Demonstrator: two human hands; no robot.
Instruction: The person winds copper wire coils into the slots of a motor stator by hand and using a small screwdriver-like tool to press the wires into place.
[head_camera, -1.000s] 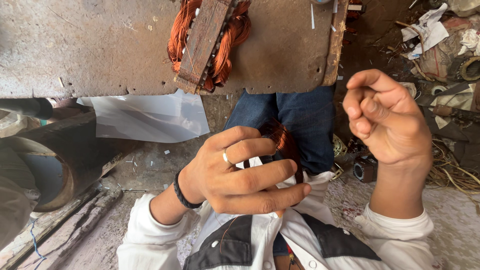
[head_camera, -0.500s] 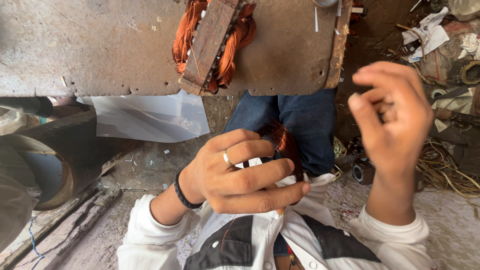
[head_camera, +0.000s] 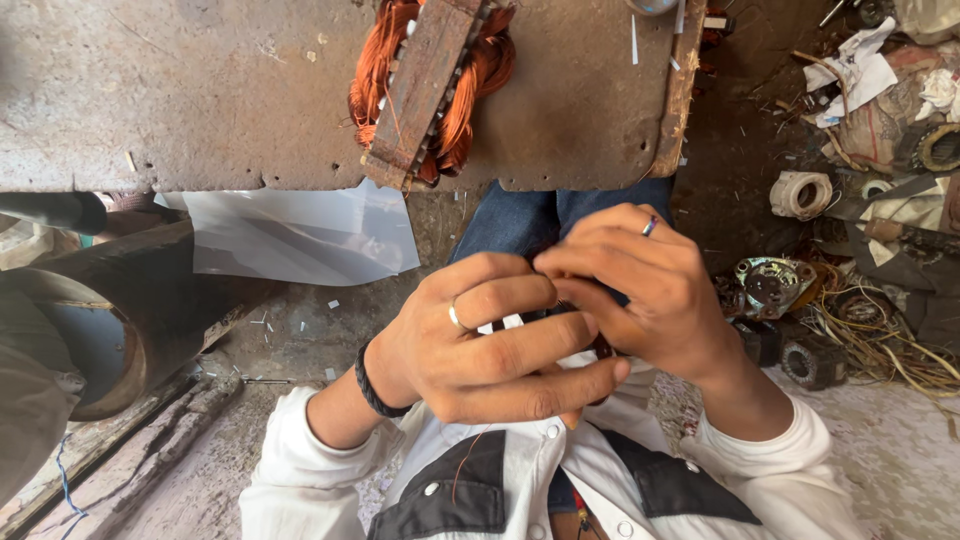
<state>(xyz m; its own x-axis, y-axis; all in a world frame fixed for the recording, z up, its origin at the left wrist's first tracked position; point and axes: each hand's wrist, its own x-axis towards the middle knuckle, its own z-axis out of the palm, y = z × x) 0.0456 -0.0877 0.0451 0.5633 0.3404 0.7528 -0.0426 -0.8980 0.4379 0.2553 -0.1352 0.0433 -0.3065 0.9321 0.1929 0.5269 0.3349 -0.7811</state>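
Note:
My left hand (head_camera: 480, 350), with a ring and a black wristband, is closed around a small dark coil of copper wire (head_camera: 603, 347), which is almost wholly hidden by the fingers. My right hand (head_camera: 650, 290), also ringed, has its fingertips pressed onto the same coil from the right, touching the left hand's fingers. Both hands are held over my lap, above my white and black shirt (head_camera: 480, 490). A thin copper strand (head_camera: 462, 470) hangs down over the shirt.
A rusty metal table (head_camera: 200, 90) fills the top, with a motor stator wound in copper wire (head_camera: 430, 80) near its edge. Below the table lies a white sheet (head_camera: 300, 240). A big dark drum (head_camera: 110, 320) stands left. Scrap motor parts (head_camera: 770, 285) and a white roll (head_camera: 800, 193) lie right.
My right hand was raised apart on the right; it has come down and left onto the coil in my left hand. The left hand has barely moved.

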